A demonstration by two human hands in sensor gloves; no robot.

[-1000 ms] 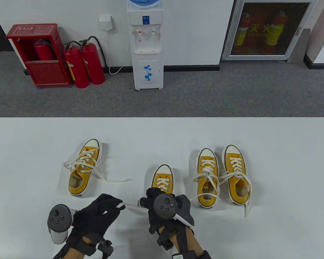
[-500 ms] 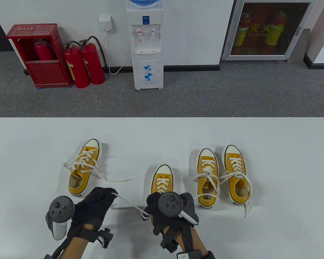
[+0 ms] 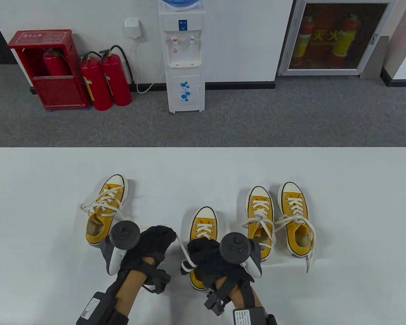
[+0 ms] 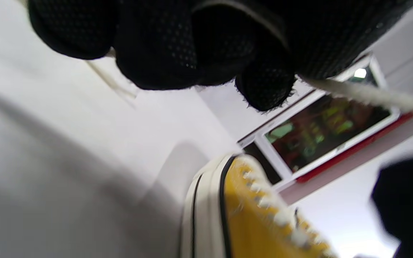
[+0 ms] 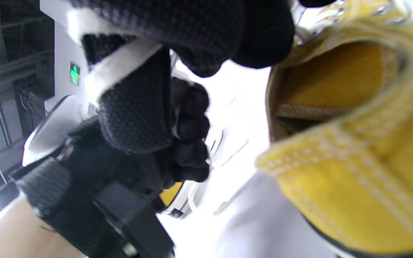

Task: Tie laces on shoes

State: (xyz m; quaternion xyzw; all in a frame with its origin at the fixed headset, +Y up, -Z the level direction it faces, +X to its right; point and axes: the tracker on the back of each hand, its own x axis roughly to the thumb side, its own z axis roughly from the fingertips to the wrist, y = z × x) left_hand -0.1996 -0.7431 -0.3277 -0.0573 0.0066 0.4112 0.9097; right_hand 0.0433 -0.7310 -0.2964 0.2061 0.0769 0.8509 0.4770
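Observation:
Four yellow canvas shoes with white laces stand on the white table (image 3: 37, 176). The middle shoe (image 3: 203, 225) lies with its heel under my right hand (image 3: 199, 251); its heel opening (image 5: 339, 118) fills the right wrist view. A white lace (image 3: 183, 250) runs from my left hand (image 3: 162, 236) down to the right hand. The left fingers (image 4: 177, 43) are curled and pinch the lace (image 4: 371, 95). The lace (image 5: 118, 68) is wrapped over the curled right fingers (image 5: 138, 107). The left fist (image 5: 190, 132) sits close beside them.
An untied shoe (image 3: 105, 210) lies at the left with loose laces, partly behind my left tracker (image 3: 124, 235). Two more shoes (image 3: 260, 216) (image 3: 296, 216) stand side by side at the right, their laces trailing over the table. The near table edge is under my forearms.
My left hand has swung right and away from me, up beside the middle shoe, so the lace span between the hands is short and steep. The right hand has shifted slightly right.

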